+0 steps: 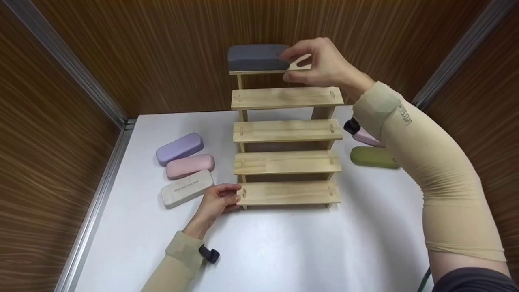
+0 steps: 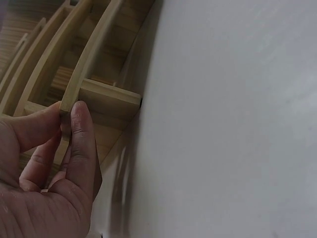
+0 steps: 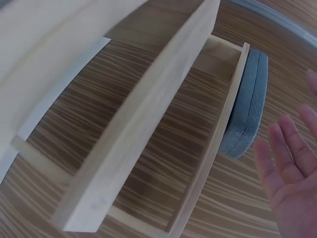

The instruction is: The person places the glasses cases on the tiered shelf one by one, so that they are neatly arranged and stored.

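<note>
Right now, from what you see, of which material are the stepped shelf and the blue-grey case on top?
The stepped shelf looks like wood, pale, smooth, perhaps unvarnished: the grain shows. The blue-grey case seems covered in imitation leather or fabric, with a matt finish: its surface looks dull.

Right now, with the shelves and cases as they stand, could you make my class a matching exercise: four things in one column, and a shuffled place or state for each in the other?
Column one
1. Blue-grey case
2. Green case
3. Off-white case
4. Left hand

Column two
A. Gripping the left end of the lowest shelf
B. On the table, right of the wooden rack
C. On the top shelf
D. On the table, left of the wooden rack

Pairs: 1-C, 2-B, 3-D, 4-A
</note>
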A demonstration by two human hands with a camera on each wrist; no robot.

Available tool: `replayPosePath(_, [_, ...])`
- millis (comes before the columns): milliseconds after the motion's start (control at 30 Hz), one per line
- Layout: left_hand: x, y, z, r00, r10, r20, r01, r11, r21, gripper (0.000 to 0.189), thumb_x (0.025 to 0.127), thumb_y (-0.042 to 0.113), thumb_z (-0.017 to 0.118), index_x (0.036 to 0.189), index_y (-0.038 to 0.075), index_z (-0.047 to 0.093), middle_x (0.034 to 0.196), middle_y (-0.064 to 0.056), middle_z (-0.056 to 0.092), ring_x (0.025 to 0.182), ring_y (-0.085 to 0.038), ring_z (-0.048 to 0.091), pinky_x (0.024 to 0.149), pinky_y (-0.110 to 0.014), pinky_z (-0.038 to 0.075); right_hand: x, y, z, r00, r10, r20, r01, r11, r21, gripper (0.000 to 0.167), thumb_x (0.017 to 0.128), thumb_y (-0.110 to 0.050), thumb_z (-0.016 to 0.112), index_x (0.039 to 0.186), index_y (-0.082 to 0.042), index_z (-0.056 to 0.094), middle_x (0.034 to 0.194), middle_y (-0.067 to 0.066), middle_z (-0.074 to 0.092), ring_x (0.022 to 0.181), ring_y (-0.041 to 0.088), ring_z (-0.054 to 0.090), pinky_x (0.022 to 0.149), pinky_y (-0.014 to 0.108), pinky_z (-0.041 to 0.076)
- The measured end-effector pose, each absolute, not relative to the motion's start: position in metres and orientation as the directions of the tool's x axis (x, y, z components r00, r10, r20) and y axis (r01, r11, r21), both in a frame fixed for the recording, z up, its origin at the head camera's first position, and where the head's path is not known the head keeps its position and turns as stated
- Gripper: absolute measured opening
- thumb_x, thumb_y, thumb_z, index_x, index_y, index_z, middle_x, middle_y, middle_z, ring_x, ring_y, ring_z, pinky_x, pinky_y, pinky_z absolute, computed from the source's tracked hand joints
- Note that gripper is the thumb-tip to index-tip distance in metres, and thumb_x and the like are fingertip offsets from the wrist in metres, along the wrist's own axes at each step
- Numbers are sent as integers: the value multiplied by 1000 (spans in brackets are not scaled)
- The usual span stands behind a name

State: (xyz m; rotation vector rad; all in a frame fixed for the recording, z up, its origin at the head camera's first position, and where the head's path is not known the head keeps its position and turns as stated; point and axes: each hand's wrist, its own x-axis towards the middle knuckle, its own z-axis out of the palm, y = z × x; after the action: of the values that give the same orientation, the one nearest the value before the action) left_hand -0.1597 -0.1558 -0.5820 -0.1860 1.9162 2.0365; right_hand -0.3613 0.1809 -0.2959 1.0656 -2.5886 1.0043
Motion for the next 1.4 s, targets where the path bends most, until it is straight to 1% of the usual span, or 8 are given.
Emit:
replayPosePath(133, [-162,-155,-582,-937,145,-319,-327,-34,944,38,97,-7,76,134,-10,73,112,-10,81,94,-13,76,77,-25,70,-352,193,-302,-698,-585,413,-710,491,-505,37,93,-12,89,129,-4,83,129,12,83,119,26,77,97,17,64])
replayPosePath(233, [-162,-155,-583,-939,142,-314,-321,-29,947,38,96,-7,77,134,-10,73,111,-10,81,94,-13,76,76,-25,69,-346,203,-306,-690,-577,437,-719,474,-508,35,91,-10,91,125,-5,84,123,13,84,114,20,75,94,11,59])
replayPosePath(500, [-164,-155,-585,-937,144,-319,-326,-29,945,38,96,-9,75,134,-10,73,110,-8,81,96,-13,76,78,-25,69,-328,236,-319,-722,-545,427,-688,493,-534,34,90,-7,91,123,-5,85,117,10,84,103,-6,71,90,11,60])
replayPosePath(667, [-166,-155,-584,-938,136,-319,-324,-18,946,38,95,-9,77,133,-9,74,113,-10,81,95,-14,75,77,-25,69,-318,258,-326,-725,-512,462,-688,501,-525,33,89,-7,92,121,-6,85,116,11,84,102,-3,71,91,12,58])
replayPosePath(900, [-168,-157,-585,-938,137,-319,-321,2,947,38,96,-6,78,133,-8,74,114,-8,82,95,-12,76,76,-24,69,-305,287,-339,-753,-451,479,-658,508,-556,37,87,0,92,122,-10,87,107,-18,76,94,-3,72,82,8,59])
replayPosePath(1000, [-168,-158,-586,-939,133,-317,-321,-6,947,37,96,-7,77,133,-8,75,115,-9,81,94,-13,76,77,-25,70,-299,298,-346,-765,-434,476,-644,525,-556,39,86,1,92,123,-11,87,105,-22,74,94,-3,72,81,7,59])
replayPosePath(1267, [-167,-160,-585,-944,100,-316,-319,-20,948,35,94,-10,76,130,-8,76,116,-11,80,95,-15,76,78,-28,71,-287,324,-370,-802,-377,463,-595,571,-565,41,87,0,93,125,-12,86,113,-26,76,102,-8,72,90,7,59])
replayPosePath(1400, [-166,-160,-584,-944,98,-316,-319,-16,947,35,94,-9,76,130,-8,76,117,-12,79,95,-15,76,78,-28,71,-279,335,-386,-833,-349,430,-550,611,-570,43,87,-2,93,127,-14,85,114,-34,72,104,-11,68,89,7,56])
